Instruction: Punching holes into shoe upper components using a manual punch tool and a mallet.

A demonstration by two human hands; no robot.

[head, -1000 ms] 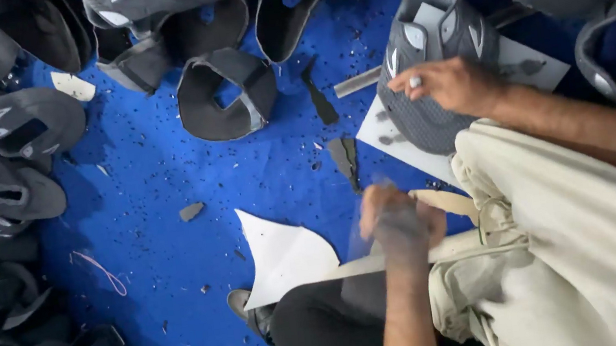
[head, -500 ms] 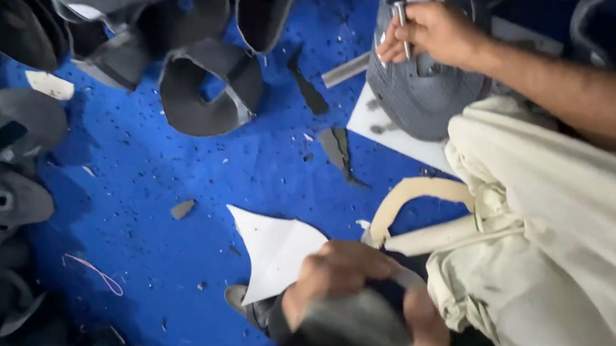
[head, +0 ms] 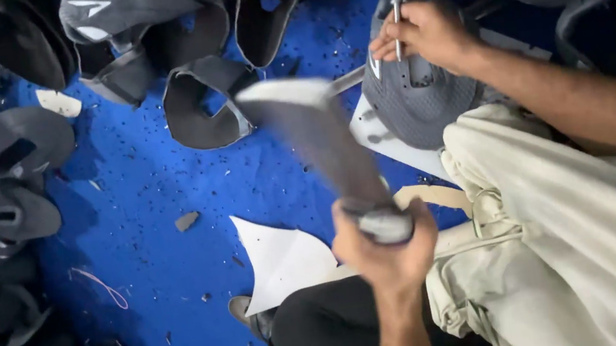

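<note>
Nearest the viewer, the person's left hand (head: 385, 246) is clenched in a full fist around the pale grip of a long, flat grey tool (head: 320, 143). The tool is blurred, its wide end raised and angled up and away from the wrist. Below the fist lie a black-clad knee (head: 329, 333) and a cream cloth garment with a drawstring (head: 571, 241).

On the blue work surface (head: 152, 193), just left of the knee, lies one white curved paper pattern piece (head: 284, 259), unmarked. A second white sheet (head: 391, 142) shows under the work farther off. A small grey offcut (head: 187, 221) sits alone on the blue, and a thin pink thread (head: 105, 285) lies to its left.

Farther away, the right hand (head: 428, 34) pinches one slim upright metal punch (head: 397, 26) between closed fingertips, its lower end on a grey knitted shoe upper with white stripes (head: 414, 107), which rests on the white sheet.

Around the far and left edges, many more dark grey shoe uppers (head: 10, 141) lie heaped, too overlapped to count.
</note>
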